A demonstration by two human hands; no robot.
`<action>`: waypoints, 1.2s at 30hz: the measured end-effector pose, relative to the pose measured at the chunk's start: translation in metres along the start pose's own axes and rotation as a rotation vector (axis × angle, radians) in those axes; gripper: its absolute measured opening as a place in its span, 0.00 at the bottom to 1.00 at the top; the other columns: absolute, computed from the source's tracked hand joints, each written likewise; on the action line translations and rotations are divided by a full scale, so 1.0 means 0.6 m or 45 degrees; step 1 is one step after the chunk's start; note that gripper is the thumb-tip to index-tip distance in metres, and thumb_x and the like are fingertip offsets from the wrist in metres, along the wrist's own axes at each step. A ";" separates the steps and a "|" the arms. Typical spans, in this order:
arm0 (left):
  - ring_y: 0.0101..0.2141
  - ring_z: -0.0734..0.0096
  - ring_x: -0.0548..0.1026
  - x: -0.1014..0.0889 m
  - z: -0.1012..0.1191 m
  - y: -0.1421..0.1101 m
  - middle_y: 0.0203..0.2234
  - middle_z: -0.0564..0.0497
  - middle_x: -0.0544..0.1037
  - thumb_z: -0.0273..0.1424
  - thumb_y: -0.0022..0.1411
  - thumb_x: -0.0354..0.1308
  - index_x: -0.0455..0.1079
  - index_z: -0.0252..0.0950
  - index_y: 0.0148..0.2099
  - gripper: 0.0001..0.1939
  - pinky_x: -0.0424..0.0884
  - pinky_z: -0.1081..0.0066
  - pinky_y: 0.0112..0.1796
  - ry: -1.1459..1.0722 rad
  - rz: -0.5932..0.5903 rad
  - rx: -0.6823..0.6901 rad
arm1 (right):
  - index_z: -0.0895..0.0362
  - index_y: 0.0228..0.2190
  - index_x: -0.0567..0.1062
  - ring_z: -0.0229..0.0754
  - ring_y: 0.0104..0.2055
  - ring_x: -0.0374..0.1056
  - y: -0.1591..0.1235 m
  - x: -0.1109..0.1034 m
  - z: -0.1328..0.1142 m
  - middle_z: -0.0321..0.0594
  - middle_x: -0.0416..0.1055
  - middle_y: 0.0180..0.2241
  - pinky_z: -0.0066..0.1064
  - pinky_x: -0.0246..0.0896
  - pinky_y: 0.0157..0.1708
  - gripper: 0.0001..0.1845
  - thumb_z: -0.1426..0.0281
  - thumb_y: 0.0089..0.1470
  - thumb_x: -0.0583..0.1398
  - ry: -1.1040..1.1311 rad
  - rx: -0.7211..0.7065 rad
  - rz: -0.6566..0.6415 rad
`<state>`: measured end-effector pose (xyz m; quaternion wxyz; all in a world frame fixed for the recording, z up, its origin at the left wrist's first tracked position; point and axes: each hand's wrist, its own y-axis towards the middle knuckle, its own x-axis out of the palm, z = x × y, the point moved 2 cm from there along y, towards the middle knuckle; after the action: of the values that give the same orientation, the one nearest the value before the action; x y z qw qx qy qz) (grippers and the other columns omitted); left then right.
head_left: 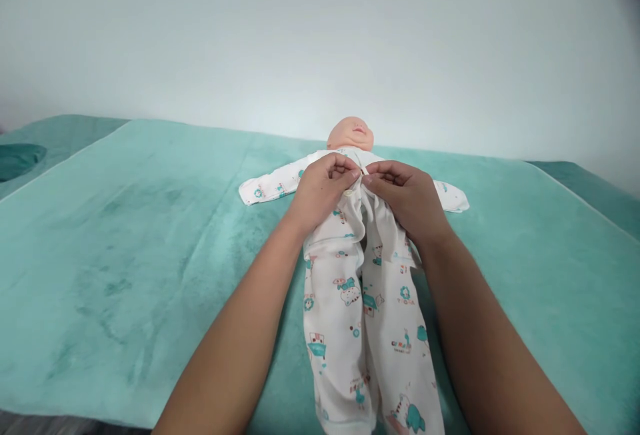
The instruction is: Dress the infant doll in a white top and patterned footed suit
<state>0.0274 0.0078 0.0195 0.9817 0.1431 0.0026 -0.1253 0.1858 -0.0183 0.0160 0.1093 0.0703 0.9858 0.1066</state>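
A baby doll [350,132] lies on its back with its head at the far end. It wears a white baby top [277,184] with sleeves spread to both sides, and white printed pants [340,315] with teal and red cartoon figures. Over the chest, my left hand [327,188] pinches the left edge of the top's front opening. My right hand [403,192] pinches the other edge close beside it. The fingertips of both hands nearly meet at the opening. A pale button [349,192] shows just below my left fingertips.
A teal plush blanket [140,275] covers the surface under the doll, with wrinkles on the left. Darker teal cloth [590,188] shows at both far sides. A plain pale wall [320,35] rises behind. Dark floor [45,424] shows at the lower left.
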 end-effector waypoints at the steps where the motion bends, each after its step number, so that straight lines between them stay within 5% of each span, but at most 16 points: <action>1: 0.31 0.76 0.71 0.000 -0.001 0.000 0.29 0.53 0.75 0.27 0.58 0.61 0.72 0.35 0.35 0.01 0.67 0.74 0.35 -0.021 0.002 -0.006 | 0.56 0.35 0.80 0.39 0.33 0.69 0.000 0.000 -0.002 0.37 0.75 0.31 0.31 0.64 0.35 0.13 0.63 0.46 0.68 -0.018 0.004 -0.009; 17: 0.23 0.77 0.68 0.001 0.006 -0.003 0.22 0.56 0.72 0.27 0.52 0.64 0.67 0.37 0.31 0.07 0.60 0.75 0.25 0.016 0.039 -0.185 | 0.54 0.35 0.74 0.36 0.27 0.62 -0.016 0.019 -0.025 0.34 0.70 0.27 0.30 0.58 0.29 0.09 0.66 0.49 0.65 -0.501 -0.170 -0.073; 26: 0.25 0.79 0.68 -0.008 0.000 -0.005 0.23 0.57 0.71 0.26 0.50 0.65 0.68 0.36 0.33 0.09 0.65 0.75 0.30 -0.270 0.003 -0.200 | 0.53 0.37 0.74 0.35 0.24 0.60 -0.012 0.004 -0.019 0.34 0.70 0.27 0.27 0.50 0.19 0.13 0.59 0.52 0.63 0.018 0.091 -0.140; 31: 0.27 0.78 0.70 -0.030 0.014 -0.017 0.26 0.55 0.73 0.28 0.53 0.64 0.71 0.35 0.34 0.06 0.65 0.75 0.31 -0.119 -0.046 -0.186 | 0.54 0.26 0.69 0.35 0.24 0.59 -0.031 0.002 -0.039 0.34 0.67 0.22 0.29 0.51 0.22 0.18 0.53 0.53 0.62 -0.521 -0.019 -0.113; 36: 0.29 0.75 0.71 -0.050 0.043 -0.037 0.30 0.52 0.76 0.37 0.57 0.63 0.75 0.35 0.38 0.10 0.64 0.73 0.30 0.190 -0.343 -0.263 | 0.53 0.27 0.68 0.38 0.24 0.62 -0.064 -0.002 -0.064 0.34 0.71 0.24 0.30 0.51 0.23 0.19 0.51 0.50 0.63 -1.038 0.008 -0.270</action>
<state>-0.0078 -0.0125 0.0390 0.9626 0.0487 0.1074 -0.2438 0.1737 -0.0631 0.0443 0.5004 0.0053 0.8640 0.0554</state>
